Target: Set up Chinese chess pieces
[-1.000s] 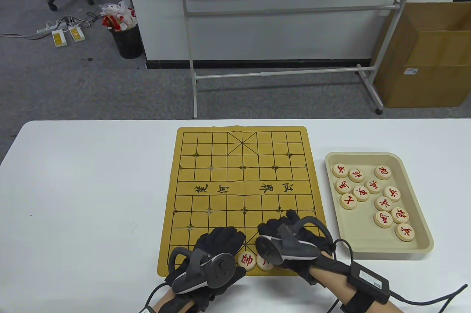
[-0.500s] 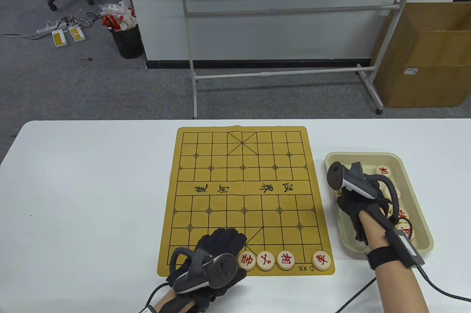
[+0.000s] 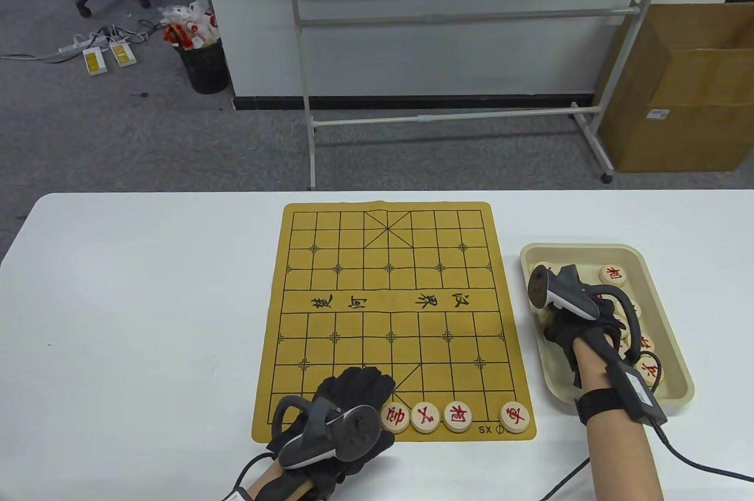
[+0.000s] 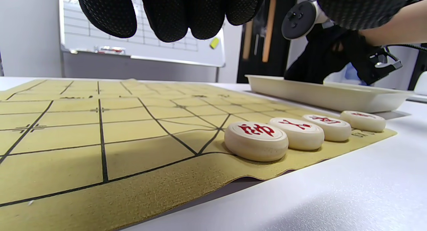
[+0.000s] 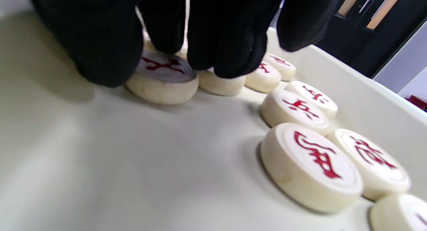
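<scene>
Table first, white and wide, with the yellow board on it and a tray beside that. Four pieces sit in the board's near row; more lie in the tray. The left hand rests on the board's near edge, holding nothing. The right hand is down in the tray, fingers touching one piece; I cannot tell if it grips yet. These look like small, hard, smooth, light discs, so pinch the round sides.
</scene>
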`<state>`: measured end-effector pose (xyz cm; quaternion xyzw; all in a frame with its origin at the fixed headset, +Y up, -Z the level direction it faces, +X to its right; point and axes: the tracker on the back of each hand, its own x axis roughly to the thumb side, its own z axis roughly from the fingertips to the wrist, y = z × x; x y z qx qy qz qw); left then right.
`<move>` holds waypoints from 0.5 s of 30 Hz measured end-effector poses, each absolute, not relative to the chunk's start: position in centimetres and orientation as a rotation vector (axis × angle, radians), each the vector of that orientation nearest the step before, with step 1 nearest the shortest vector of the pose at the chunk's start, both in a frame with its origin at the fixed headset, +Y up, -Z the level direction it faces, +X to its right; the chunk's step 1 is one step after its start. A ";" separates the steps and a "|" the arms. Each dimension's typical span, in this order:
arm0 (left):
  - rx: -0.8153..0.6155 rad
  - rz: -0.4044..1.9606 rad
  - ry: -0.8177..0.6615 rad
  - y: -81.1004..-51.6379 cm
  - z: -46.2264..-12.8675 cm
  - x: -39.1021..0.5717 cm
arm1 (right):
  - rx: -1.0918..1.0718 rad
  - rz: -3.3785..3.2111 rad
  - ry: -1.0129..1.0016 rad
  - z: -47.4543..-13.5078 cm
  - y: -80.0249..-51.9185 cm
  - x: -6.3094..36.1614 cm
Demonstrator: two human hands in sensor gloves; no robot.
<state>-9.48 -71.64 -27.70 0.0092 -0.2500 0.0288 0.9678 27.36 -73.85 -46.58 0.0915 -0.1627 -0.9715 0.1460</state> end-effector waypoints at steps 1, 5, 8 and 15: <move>0.019 0.059 -0.505 -71.6 -27.7 -9.5 | 0.271 -2.786 -0.471 -46.6 -74.0 27.3; 0.019 0.060 -0.505 -71.7 -27.7 -9.5 | 0.287 -2.746 -0.456 -46.6 -74.2 27.1; 0.016 0.058 -0.506 -71.7 -27.7 -9.5 | 0.265 -2.688 -0.438 -46.5 -74.0 26.7; 0.018 0.062 -0.504 -71.7 -27.7 -9.5 | 0.256 -2.615 -0.436 -46.5 -74.2 26.0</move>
